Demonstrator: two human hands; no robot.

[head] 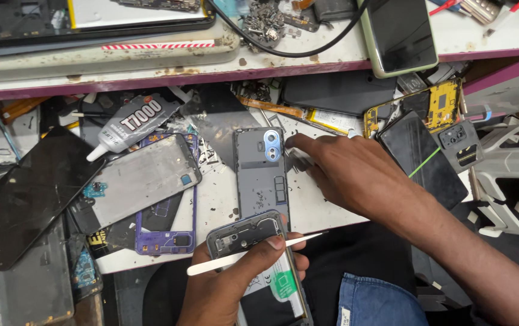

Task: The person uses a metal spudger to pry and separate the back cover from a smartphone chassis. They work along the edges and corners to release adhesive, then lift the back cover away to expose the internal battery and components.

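My left hand grips an opened phone with its back off, battery and inner frame showing, low in the middle. The same hand pinches white tweezers that point right across the phone. My right hand reaches left onto the worktop, fingertips on a small metal part beside a grey phone back cover with a blue camera ring. That cover lies flat just above the opened phone.
A grey glue tube, a silver phone frame over a purple frame, and dark screens lie at left. A yellow circuit board and black screen sit right. A shelf edge holds a green-rimmed phone and a screw pile.
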